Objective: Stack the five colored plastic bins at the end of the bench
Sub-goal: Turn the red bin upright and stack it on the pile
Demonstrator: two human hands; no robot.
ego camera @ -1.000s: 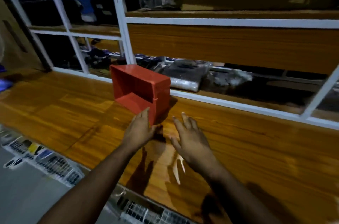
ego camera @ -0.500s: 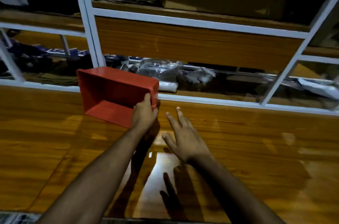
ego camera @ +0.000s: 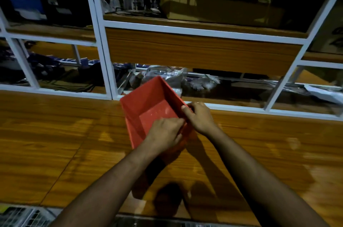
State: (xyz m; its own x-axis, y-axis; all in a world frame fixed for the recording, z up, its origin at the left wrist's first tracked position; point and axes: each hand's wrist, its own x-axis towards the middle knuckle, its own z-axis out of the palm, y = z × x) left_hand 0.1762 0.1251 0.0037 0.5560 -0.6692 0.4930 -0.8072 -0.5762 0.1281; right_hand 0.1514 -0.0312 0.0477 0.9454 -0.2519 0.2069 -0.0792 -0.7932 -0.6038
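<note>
A single red plastic bin (ego camera: 148, 105) is held a little above the wooden bench (ego camera: 55, 143), tilted so its open inside faces me. My left hand (ego camera: 165, 134) grips its near wall, fingers curled over the rim. My right hand (ego camera: 199, 117) clasps the bin's right wall, thumb inside. The bin's near corner is hidden behind my hands. No other colored bins are in view.
Behind the bench rises a white-framed shelf unit (ego camera: 104, 56) with wood panels, holding plastic-wrapped items (ego camera: 167, 74) and dark boxes. A cardboard box (ego camera: 213, 0) sits on the upper shelf. The bench's front edge runs along the bottom, above a rack (ego camera: 20, 215).
The right hand, free before, has closed on the bin's right wall. The bin has turned so its opening faces up toward me, and the view has shifted right along the bench.
</note>
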